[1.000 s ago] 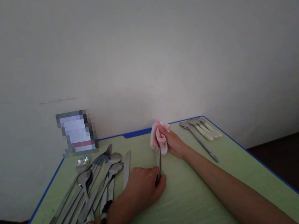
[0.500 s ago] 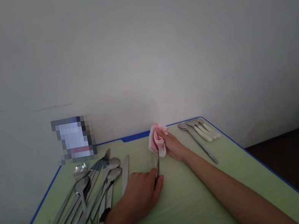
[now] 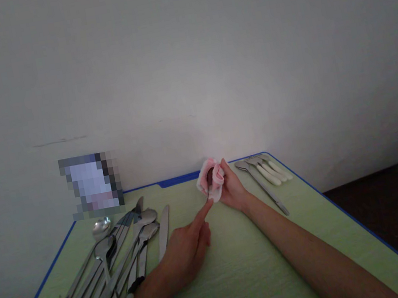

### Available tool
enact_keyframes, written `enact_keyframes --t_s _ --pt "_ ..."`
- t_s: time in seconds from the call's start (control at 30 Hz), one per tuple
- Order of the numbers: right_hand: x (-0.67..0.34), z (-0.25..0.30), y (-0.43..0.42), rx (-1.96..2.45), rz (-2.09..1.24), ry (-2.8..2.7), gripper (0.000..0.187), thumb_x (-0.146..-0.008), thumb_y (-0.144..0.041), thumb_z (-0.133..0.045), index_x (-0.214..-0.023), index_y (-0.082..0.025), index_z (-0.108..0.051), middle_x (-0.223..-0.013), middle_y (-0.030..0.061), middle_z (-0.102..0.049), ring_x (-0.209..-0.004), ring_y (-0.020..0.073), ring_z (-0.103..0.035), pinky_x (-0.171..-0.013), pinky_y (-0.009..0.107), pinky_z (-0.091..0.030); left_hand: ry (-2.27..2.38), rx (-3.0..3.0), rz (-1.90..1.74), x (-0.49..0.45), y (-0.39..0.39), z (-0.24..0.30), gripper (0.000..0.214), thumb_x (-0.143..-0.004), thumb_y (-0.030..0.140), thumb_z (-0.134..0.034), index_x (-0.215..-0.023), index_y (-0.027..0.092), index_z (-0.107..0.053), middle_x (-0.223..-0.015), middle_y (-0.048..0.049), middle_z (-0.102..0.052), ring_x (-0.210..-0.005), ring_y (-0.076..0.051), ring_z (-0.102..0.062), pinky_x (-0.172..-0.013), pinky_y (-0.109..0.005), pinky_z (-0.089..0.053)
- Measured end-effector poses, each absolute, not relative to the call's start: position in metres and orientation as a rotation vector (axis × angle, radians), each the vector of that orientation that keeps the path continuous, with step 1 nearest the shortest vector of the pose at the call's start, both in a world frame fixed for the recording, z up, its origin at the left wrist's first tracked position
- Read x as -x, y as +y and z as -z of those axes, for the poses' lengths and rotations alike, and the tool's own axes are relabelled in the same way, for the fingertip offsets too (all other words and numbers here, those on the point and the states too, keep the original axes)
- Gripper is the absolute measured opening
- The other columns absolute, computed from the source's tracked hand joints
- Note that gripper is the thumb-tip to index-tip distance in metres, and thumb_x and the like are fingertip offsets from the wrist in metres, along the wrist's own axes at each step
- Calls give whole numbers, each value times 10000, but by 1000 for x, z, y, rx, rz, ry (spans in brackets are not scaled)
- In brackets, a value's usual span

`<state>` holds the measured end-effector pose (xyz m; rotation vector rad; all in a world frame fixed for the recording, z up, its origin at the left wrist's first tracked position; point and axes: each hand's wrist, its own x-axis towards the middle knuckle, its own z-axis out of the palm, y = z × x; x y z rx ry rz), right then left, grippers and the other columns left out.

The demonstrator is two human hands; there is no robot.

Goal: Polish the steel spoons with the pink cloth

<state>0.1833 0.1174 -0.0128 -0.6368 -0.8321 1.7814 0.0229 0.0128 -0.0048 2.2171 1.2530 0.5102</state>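
Observation:
My right hand (image 3: 232, 187) is closed around a pink and white cloth (image 3: 218, 194), cupped open at the middle of the table's far side. Inside the cloth's folds lies the dark, shiny bowl of a spoon (image 3: 210, 175). My left hand (image 3: 191, 245) grips the spoon's handle from the near left, its index finger stretched along the neck up to the cloth. Most of the handle is hidden by that hand. Just left of it rests a table knife (image 3: 164, 229). A heap of metal spoons (image 3: 104, 248) and knives lies under and beyond my left forearm.
On the far right of the green, blue-edged table (image 3: 281, 268) lie a long-handled metal spoon (image 3: 261, 186) and several forks (image 3: 272, 173) with white handles. A blurred-out phone-like object (image 3: 91, 183) leans against the wall (image 3: 185, 69) at the far left.
The cloth has opened out, so the spoon's bowl now shows in it. My left index finger has stretched forward along the spoon to the cloth. The view has shifted slightly.

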Motion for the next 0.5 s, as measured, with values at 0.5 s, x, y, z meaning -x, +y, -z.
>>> enact_keyframes --t_s 0.5 --pt "-182 18 107 780 -1840 -982 354 -619 -455 -751 -698 -161 -571 -567 -34 -598 -488 93 -499 -503 234 -403 1039 -2126 -562 -20 11 3 275 -898 193 -334 -985 196 -594 -554 61 -416 -494 -111 -411 -507 -199 -292"
